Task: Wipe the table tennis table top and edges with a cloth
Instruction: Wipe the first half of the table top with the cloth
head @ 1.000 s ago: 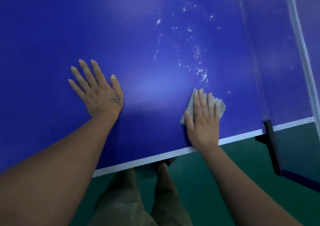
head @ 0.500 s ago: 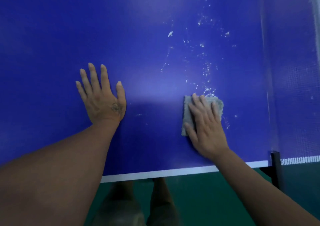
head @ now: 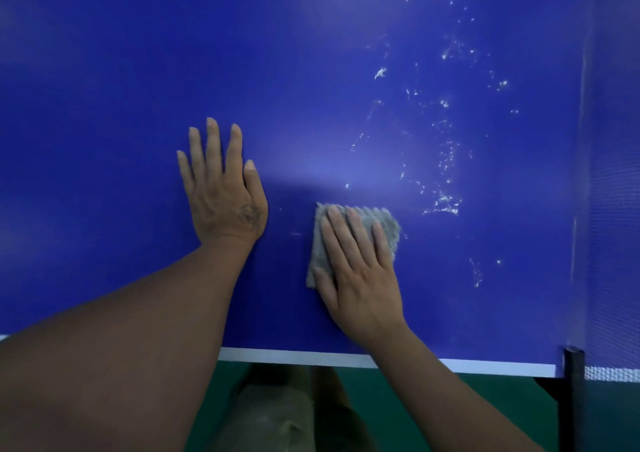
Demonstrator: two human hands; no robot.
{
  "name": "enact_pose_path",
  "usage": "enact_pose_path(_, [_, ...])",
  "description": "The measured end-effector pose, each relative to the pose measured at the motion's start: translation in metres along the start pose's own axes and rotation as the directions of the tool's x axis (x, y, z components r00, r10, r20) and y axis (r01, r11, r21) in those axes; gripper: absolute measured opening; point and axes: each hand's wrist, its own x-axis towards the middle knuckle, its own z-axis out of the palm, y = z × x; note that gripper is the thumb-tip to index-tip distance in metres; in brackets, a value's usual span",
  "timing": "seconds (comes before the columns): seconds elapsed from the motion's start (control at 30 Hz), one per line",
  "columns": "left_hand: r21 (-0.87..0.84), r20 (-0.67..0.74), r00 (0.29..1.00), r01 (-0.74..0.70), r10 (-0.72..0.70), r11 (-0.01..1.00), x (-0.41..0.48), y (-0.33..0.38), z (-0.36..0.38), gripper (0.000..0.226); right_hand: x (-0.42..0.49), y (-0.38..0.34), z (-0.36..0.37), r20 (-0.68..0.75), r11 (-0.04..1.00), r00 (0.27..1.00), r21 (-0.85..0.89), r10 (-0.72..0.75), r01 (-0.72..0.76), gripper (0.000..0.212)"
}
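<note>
**Cloth pinned flat near the white edge line**

Cloth (head: 387, 223) first: grey, fuzzy and matted, folded into a roughly square pad with a ragged far edge. It lies on the blue table top (head: 104, 105), a short way in from the white edge line (head: 467, 366). Left of it and a little further in from that line, the left hand (head: 223, 192) is planted palm-down on bare blue, fingers straight and close together, a dark mark near the thumb base. The right hand (head: 360, 278) presses the cloth, fingers straight and slightly fanned, thumb on the pad's near-left corner, gripping nothing.

Half a second back the cloth was touching the thick patch of white specks (head: 445, 205). It has since slid left along the white edge line, no nearer to it, and the gap to the left hand has narrowed. The patch now sits clear off the cloth's far-right corner. More specks trail away from the line, unwiped.

Direction: the cloth's left side runs almost square to the white edge line, leaning slightly right as it goes in. The palm hides the near-right part, so I cannot tell a long axis. The fingers point away from the line, angled left. At the line's right end stands the black net post (head: 573, 382), the net (head: 613, 209) stretching in from it.
</note>
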Motion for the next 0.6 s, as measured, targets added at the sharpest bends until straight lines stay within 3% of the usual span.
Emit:
enact_pose_path(0.2, [0.013,-0.001,1.000,-0.017,0.017,1.000,0.001,0.000,0.000,0.056,-0.062,0.016,-0.005,0.145,0.979,0.976,-0.101,-0.159,0.175,0.069])
enact_pose_path(0.4, [-0.024,-0.010,1.000,-0.014,0.014,1.000,0.000,-0.002,-0.001,0.055,0.034,0.001,-0.003,0.151,0.927,0.922,-0.064,-0.356,0.369,0.074])
enact_pose_path(0.5, [-0.033,-0.018,1.000,-0.009,0.008,0.999,0.001,-0.002,0.000,0.055,0.096,0.039,-0.017,0.048,0.968,0.969,-0.060,-0.242,0.244,0.068])
enact_pose_path(0.6, [-0.037,-0.013,1.000,0.000,0.000,0.999,0.001,-0.002,0.001,0.055,0.139,0.080,-0.036,-0.012,0.997,0.999,-0.067,-0.033,0.032,0.067])
